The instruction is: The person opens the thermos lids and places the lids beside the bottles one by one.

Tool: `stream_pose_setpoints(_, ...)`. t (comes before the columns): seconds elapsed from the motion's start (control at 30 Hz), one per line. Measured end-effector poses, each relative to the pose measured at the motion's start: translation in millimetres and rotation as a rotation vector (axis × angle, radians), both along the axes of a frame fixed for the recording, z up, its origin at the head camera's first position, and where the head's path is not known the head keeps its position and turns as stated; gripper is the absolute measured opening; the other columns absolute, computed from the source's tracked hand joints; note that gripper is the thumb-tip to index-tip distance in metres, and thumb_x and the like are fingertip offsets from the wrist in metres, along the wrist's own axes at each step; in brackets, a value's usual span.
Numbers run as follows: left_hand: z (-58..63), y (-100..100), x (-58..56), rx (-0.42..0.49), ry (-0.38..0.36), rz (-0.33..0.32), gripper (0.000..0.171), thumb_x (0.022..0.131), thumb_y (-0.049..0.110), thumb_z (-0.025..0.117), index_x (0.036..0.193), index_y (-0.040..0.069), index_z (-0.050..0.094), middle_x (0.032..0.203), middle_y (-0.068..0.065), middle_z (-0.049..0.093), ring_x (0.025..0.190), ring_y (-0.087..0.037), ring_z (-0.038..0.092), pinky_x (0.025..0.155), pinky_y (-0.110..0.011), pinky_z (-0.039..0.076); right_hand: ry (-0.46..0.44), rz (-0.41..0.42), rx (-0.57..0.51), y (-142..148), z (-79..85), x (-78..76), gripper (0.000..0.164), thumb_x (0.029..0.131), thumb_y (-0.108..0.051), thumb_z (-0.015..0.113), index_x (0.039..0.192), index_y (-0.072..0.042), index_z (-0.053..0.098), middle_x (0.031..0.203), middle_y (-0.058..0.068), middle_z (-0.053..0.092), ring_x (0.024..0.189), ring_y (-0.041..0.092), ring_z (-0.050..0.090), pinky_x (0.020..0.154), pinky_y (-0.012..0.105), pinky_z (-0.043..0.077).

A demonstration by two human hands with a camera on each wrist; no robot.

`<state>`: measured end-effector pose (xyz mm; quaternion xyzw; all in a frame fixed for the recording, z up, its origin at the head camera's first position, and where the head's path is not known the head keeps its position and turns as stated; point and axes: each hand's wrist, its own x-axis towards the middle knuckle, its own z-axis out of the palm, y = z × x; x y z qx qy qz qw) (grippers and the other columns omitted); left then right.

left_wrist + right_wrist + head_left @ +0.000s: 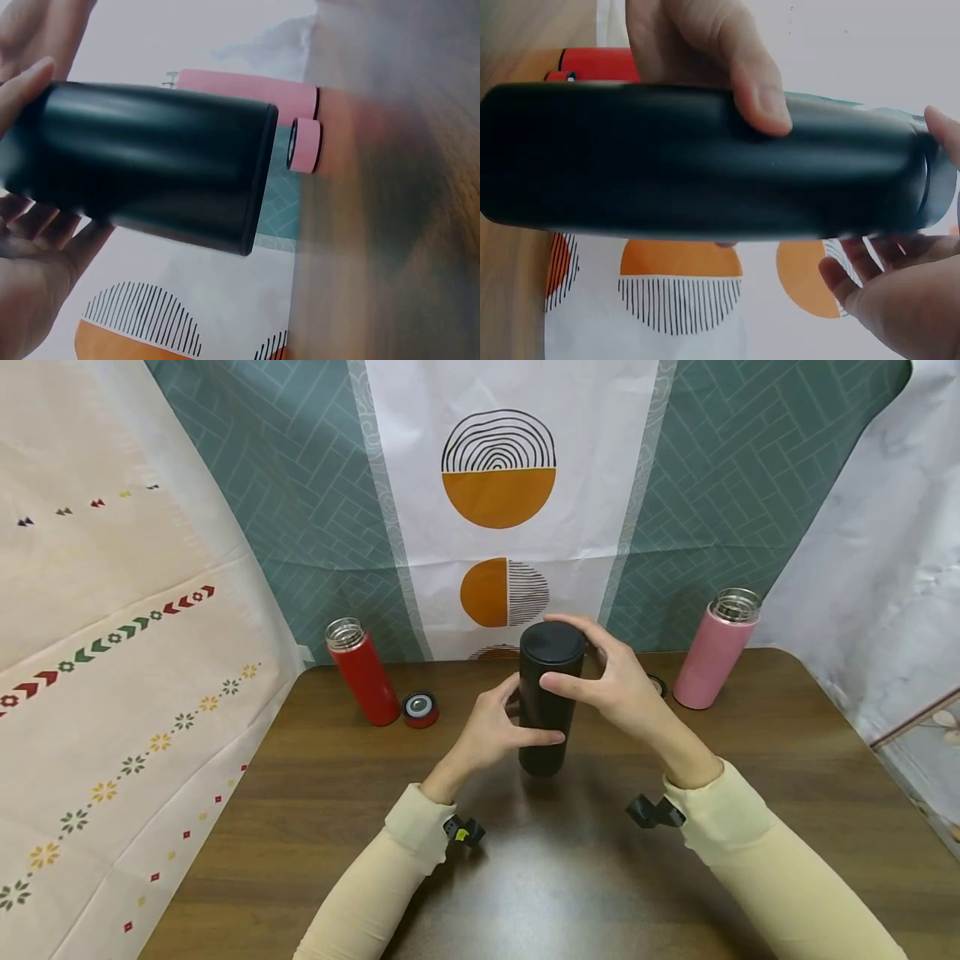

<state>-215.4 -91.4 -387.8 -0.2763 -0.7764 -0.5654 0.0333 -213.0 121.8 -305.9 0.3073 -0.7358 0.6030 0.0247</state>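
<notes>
A tall black bottle (545, 706) stands upright between both hands, over the middle of the wooden table. My left hand (491, 727) grips its body, with the thumb (761, 105) lying across the front. At the top, my right hand (618, 681) holds the black lid (939, 184), thumb in front and fingers round the back. A thin seam between lid and body shows in the right wrist view. The flat base of the bottle (259, 184) faces the tabletop in the left wrist view.
An uncapped red bottle (366, 681) stands at the back left beside its red cap (420, 710). At the back right is an uncapped pink bottle (712, 652); its pink cap (306, 145) sits near it, partly behind my right hand. Patterned cloth (300, 485) hangs behind the table (315, 810).
</notes>
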Motion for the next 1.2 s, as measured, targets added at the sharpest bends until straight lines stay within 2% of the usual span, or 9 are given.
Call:
stream_pose_setpoints(0.13,-0.1,-0.1,-0.4,0.011,0.006,0.001,0.076,0.080,0.021,0.092,0.146,0.025,0.054,0.131,0.005,0.067,0.117,-0.015,0.066,0.106,-0.044,0.052,0.022,-0.034,0.005,-1.9,0.2,0.4,0.065,0.089,-0.018,0.083,0.148,-0.023,0.056,0.139,0.000,0.061,0.133,0.015,0.053,0.115,0.046,0.036)
stream_pose_setpoints(0.3,0.1,0.1,-0.4,0.019,0.001,-0.021,0.077,0.080,0.018,0.092,0.147,0.024,0.054,0.132,0.004,0.067,0.118,-0.017,0.067,0.105,-0.045,0.052,0.036,-0.045,0.011,-1.4,1.5,-0.7,0.064,0.088,-0.017,0.084,0.146,-0.023,0.059,0.135,-0.001,0.064,0.130,0.015,0.055,0.113,0.044,0.038)
stream_pose_setpoints(0.6,1.0,0.4,-2.6,-0.001,-0.023,-0.022,0.075,0.080,0.022,0.092,0.145,0.025,0.055,0.130,0.005,0.069,0.116,-0.016,0.067,0.104,-0.044,0.053,-0.029,-0.050,0.003,2.5,4.4,-6.3,0.063,0.083,-0.017,0.089,0.142,-0.024,0.065,0.130,0.000,0.069,0.119,0.020,0.061,0.103,0.041,0.046)
stream_pose_setpoints(0.77,3.5,-2.6,-2.8,-0.018,-0.056,-0.060,0.073,0.079,0.020,0.092,0.143,0.021,0.058,0.129,0.003,0.069,0.114,-0.017,0.067,0.104,-0.041,0.053,-0.082,0.040,-0.031,5.2,5.9,-9.9,0.063,0.083,-0.010,0.087,0.142,-0.018,0.065,0.130,0.006,0.069,0.114,0.027,0.065,0.097,0.037,0.052)
stream_pose_setpoints(0.9,5.3,-6.4,-1.2,-0.031,-0.080,-0.136,0.073,0.079,0.016,0.090,0.144,0.018,0.057,0.131,0.001,0.068,0.115,-0.020,0.066,0.104,-0.041,0.053,-0.121,0.167,-0.068,9.0,6.3,-10.8,0.061,0.085,-0.003,0.082,0.142,-0.012,0.063,0.132,0.010,0.068,0.116,0.031,0.063,0.100,0.036,0.050)
stream_pose_setpoints(1.0,6.2,-7.0,-0.1,-0.021,-0.078,-0.169,0.073,0.079,0.015,0.090,0.144,0.016,0.057,0.132,0.000,0.067,0.116,-0.022,0.066,0.104,-0.044,0.053,-0.123,0.226,-0.089,10.4,6.5,-10.8,0.061,0.086,-0.002,0.079,0.144,-0.011,0.061,0.134,0.012,0.066,0.117,0.032,0.062,0.102,0.038,0.049)
stream_pose_setpoints(1.13,5.9,-6.3,1.1,0.005,-0.063,-0.147,0.071,0.079,0.014,0.090,0.142,0.016,0.058,0.130,0.000,0.068,0.114,-0.022,0.066,0.103,-0.044,0.053,-0.121,0.252,-0.087,9.3,5.2,-10.9,0.064,0.090,-0.005,0.077,0.150,-0.010,0.055,0.138,0.013,0.063,0.119,0.032,0.061,0.103,0.037,0.049)
stream_pose_setpoints(1.2,5.2,-6.1,1.8,0.007,-0.063,-0.120,0.071,0.079,0.015,0.090,0.142,0.019,0.058,0.131,0.001,0.068,0.115,-0.020,0.067,0.104,-0.042,0.053,-0.122,0.233,-0.074,8.3,3.7,-9.9,0.066,0.092,-0.007,0.075,0.153,-0.012,0.051,0.139,0.013,0.061,0.121,0.031,0.061,0.103,0.036,0.050)
